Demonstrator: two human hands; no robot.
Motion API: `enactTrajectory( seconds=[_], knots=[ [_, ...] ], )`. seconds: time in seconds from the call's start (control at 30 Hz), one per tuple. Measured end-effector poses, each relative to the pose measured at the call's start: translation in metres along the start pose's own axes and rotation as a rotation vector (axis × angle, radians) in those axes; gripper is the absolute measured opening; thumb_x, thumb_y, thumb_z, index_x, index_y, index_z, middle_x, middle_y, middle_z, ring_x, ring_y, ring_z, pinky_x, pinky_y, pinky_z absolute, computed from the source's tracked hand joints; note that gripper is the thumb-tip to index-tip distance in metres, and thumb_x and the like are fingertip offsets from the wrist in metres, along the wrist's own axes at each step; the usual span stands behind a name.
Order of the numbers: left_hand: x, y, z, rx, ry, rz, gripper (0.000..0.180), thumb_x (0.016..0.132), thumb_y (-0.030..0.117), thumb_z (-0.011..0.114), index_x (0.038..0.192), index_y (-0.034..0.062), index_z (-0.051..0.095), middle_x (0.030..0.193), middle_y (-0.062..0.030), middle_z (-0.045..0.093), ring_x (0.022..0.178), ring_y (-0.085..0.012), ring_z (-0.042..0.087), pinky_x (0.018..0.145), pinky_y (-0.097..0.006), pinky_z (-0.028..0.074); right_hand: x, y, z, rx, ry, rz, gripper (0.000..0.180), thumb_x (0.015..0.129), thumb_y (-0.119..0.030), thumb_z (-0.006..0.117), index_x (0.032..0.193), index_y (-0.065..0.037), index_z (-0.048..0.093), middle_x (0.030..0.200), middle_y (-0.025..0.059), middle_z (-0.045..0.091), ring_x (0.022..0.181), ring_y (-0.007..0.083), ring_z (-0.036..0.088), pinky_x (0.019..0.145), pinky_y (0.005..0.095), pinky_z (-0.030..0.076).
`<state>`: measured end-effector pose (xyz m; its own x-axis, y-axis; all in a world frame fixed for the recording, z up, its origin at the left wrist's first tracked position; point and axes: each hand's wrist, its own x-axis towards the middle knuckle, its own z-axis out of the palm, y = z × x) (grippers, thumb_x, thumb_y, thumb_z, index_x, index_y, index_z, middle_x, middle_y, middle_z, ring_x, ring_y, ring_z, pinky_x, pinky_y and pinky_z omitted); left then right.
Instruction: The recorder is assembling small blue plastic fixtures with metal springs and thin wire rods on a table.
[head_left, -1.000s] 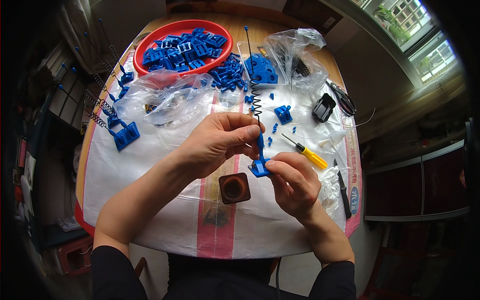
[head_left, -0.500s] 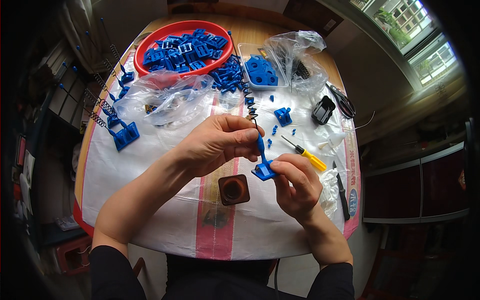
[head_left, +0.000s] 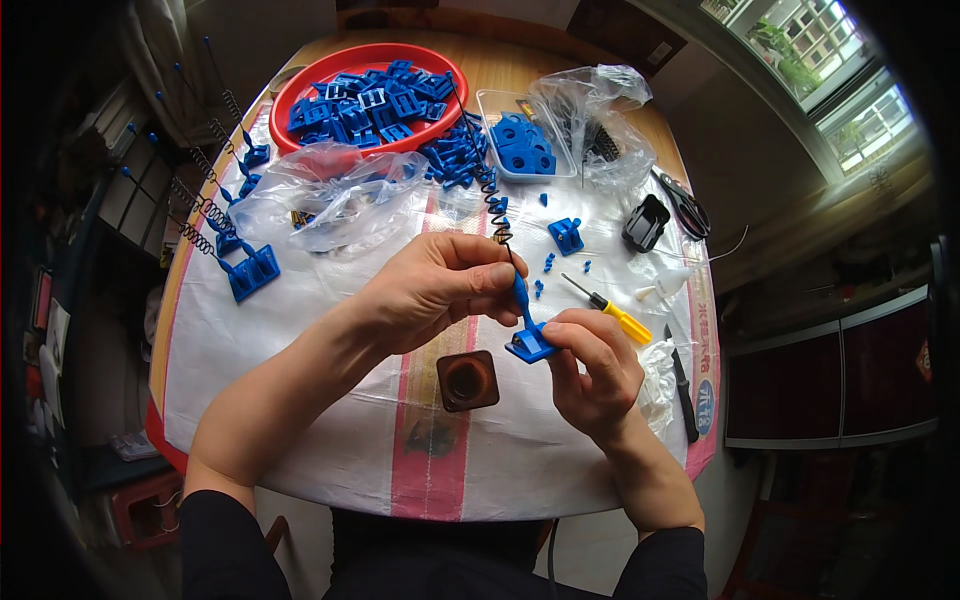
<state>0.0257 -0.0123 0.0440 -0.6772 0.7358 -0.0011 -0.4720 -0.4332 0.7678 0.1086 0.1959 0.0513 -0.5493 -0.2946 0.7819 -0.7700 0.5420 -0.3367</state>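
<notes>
Pinching a small blue base (head_left: 530, 345) over the worktop (head_left: 320, 400), the right hand (head_left: 595, 375) has its grip closed on it, while the left hand (head_left: 440, 285) grips the spring rod (head_left: 497, 215) standing in it. Bare cloth lies toward the near edge beside a brown square cup (head_left: 467, 380). Farther off sit crumpled clear bags (head_left: 330, 195) and a red round tray (head_left: 375, 90) of blue parts.

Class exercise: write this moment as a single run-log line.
left hand: pinches blue spring rod | right hand: holds blue base | rod: upright in base | nearby: brown square block, yellow-handled screwdriver
</notes>
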Motion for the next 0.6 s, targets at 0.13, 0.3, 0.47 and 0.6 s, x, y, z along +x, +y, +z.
enactTrajectory(
  seconds=[0.13, 0.3, 0.47, 0.6],
  knots=[
    [0.0014, -0.0022, 0.0, -0.011, -0.004, 0.01, 0.024, 0.093, 0.017, 0.068, 0.107, -0.0023, 0.065, 0.094, -0.0098, 0.068, 0.084, -0.019, 0.067, 0.078, -0.033, 0.054, -0.0008, 0.0012, 0.001, 0.006, -0.004, -0.008, 0.036, 0.076, 0.008, 0.075, 0.108, -0.002, 0.061, 0.092, 0.0145, 0.065, 0.076, 0.028, 0.067, 0.062, 0.0341, 0.055],
    [0.002, -0.0032, -0.0006, 0.01, 0.011, 0.009, 0.023, 0.093, 0.015, 0.068, 0.108, -0.0023, 0.065, 0.096, -0.0099, 0.068, 0.085, -0.0179, 0.066, 0.079, -0.033, 0.054, -0.0036, 0.0045, 0.0036, 0.048, -0.021, -0.015, 0.034, 0.079, 0.008, 0.072, 0.11, -0.001, 0.059, 0.099, 0.0184, 0.067, 0.083, 0.0303, 0.069, 0.067, 0.035, 0.058],
    [0.0013, -0.0027, 0.0009, 0.019, 0.001, 0.025, 0.02, 0.092, 0.012, 0.069, 0.105, -0.0023, 0.066, 0.097, -0.0105, 0.068, 0.085, -0.0186, 0.066, 0.077, -0.034, 0.053, -0.0074, 0.0049, 0.0024, 0.047, -0.065, -0.044, 0.033, 0.083, 0.008, 0.068, 0.113, -0.002, 0.057, 0.103, 0.0214, 0.068, 0.089, 0.0318, 0.07, 0.072, 0.0353, 0.058],
    [0.0021, -0.0057, -0.001, -0.002, -0.024, 0.055, 0.019, 0.091, 0.012, 0.07, 0.103, -0.0019, 0.067, 0.097, -0.0111, 0.068, 0.086, -0.0192, 0.066, 0.076, -0.035, 0.053, -0.006, 0.0036, 0.0007, 0.042, -0.067, -0.06, 0.034, 0.082, 0.008, 0.069, 0.112, -0.002, 0.057, 0.103, 0.0216, 0.068, 0.088, 0.032, 0.07, 0.071, 0.0351, 0.058]
  ],
)
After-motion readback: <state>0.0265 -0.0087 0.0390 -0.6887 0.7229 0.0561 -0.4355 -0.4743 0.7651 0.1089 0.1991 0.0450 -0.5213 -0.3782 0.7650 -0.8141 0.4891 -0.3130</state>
